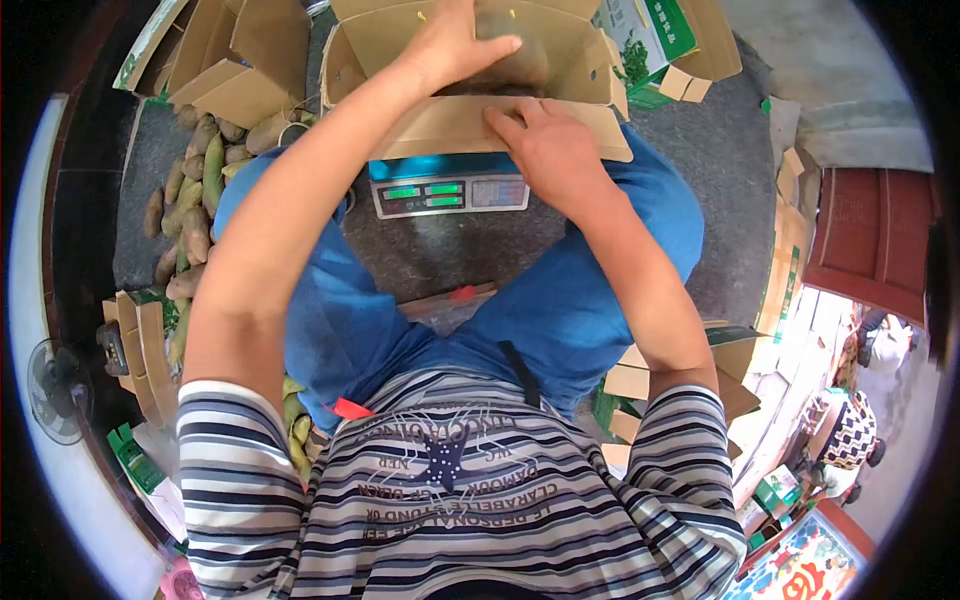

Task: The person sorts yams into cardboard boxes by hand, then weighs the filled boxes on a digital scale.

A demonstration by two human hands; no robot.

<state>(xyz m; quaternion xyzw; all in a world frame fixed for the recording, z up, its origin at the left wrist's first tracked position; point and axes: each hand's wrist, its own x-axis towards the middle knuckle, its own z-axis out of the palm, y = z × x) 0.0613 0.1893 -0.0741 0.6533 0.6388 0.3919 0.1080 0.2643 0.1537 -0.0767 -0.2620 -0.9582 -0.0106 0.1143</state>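
An open cardboard box [590, 75] sits on a digital weighing scale [450, 195] with lit green displays, between my knees. My left hand [450, 45] reaches over the box at its far side, thumb stretched out to the right. Its other fingers run up past the top edge of the view. My right hand [550, 150] is closed on the near flap [440, 125], thumb on the outer face and fingers over the upper edge. The inside of the box is partly hidden by my left hand and the flap.
Long green and brown root vegetables [190, 200] lie piled on the floor at left. Another open carton [240, 60] stands behind them. A green and white printed box [660, 45] is at upper right. A fan [58, 390] stands far left; people [850, 430] are at far right.
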